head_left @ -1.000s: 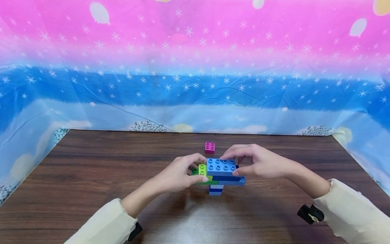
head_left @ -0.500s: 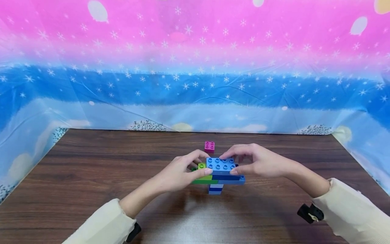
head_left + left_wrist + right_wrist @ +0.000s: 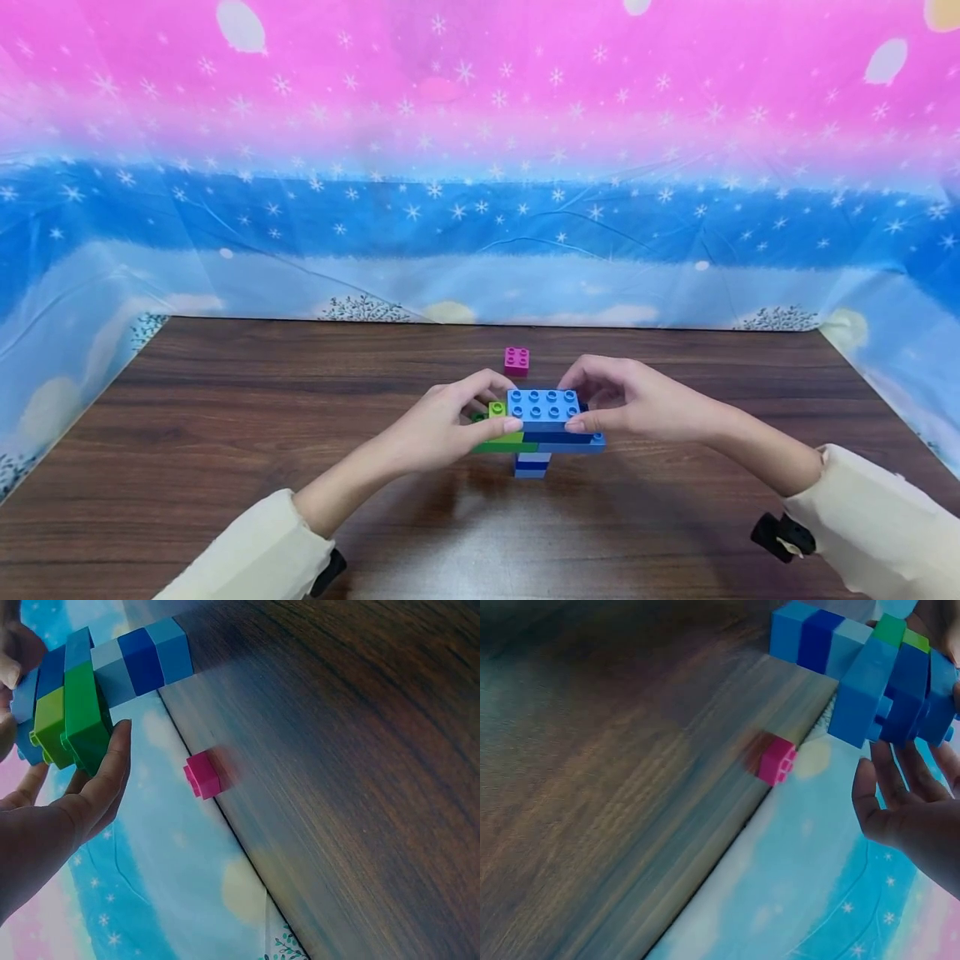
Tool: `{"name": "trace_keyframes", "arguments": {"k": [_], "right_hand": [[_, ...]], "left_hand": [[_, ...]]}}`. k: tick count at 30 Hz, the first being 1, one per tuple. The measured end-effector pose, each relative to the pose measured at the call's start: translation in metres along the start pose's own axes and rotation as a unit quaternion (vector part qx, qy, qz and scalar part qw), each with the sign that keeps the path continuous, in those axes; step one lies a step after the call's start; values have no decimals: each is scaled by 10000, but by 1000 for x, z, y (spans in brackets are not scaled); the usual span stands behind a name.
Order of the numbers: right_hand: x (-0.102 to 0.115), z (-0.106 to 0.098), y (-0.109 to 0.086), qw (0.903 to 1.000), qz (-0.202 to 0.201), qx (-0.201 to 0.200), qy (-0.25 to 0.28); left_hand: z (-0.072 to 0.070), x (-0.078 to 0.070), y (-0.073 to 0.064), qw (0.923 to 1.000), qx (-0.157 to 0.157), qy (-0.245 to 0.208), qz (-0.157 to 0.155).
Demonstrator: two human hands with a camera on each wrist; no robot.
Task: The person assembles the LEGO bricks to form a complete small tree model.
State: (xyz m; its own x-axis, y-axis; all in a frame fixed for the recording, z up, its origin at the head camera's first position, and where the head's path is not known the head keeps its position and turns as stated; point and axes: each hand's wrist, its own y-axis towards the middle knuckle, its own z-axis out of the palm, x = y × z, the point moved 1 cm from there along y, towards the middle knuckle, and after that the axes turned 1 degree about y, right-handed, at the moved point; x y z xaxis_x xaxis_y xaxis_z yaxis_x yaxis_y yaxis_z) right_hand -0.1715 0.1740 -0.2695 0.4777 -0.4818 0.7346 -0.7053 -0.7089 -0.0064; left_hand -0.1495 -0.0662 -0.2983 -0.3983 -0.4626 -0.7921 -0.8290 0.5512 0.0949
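Observation:
A tower of toy bricks stands on the table, with a narrow column (image 3: 532, 465) of blue and pale bricks below a wider top. The top brick is a light blue block (image 3: 543, 405) with studs. My left hand (image 3: 450, 425) pinches its left end, thumb in front and fingers behind. At the right end my right hand (image 3: 637, 404) pinches the same block, its thumb on the front corner. Under and beside it sit a lime brick (image 3: 49, 724), a green brick (image 3: 86, 716) and a dark blue brick (image 3: 906, 694). The head view partly hides the fingertips behind the block.
A pink brick (image 3: 516, 361) lies on the brown wooden table (image 3: 262, 433) behind the tower. Beyond the table's back edge hangs a pink and blue cloth (image 3: 480, 208) with snowflakes.
My left thumb has shifted right from the lime brick onto the light blue block's front. My right index finger has slid right along the block's back edge. The tower stays in place.

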Motion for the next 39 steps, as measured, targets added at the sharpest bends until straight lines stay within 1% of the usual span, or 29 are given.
{"name": "trace_keyframes", "arguments": {"k": [13, 18, 27, 34, 39], "right_hand": [[-1, 2, -1, 9995, 219, 215, 111], [-3, 3, -2, 9998, 10, 161, 76], [-2, 2, -1, 9998, -91, 177, 76], [-2, 1, 0, 9998, -162, 128, 46], [-3, 1, 0, 9999, -101, 109, 57]], "left_hand": [[1, 1, 0, 10000, -47, -20, -5], [1, 1, 0, 10000, -71, -7, 38], [1, 0, -1, 9999, -112, -54, 106], [1, -1, -1, 9999, -143, -87, 13], [1, 0, -1, 9999, -144, -44, -16]]}}
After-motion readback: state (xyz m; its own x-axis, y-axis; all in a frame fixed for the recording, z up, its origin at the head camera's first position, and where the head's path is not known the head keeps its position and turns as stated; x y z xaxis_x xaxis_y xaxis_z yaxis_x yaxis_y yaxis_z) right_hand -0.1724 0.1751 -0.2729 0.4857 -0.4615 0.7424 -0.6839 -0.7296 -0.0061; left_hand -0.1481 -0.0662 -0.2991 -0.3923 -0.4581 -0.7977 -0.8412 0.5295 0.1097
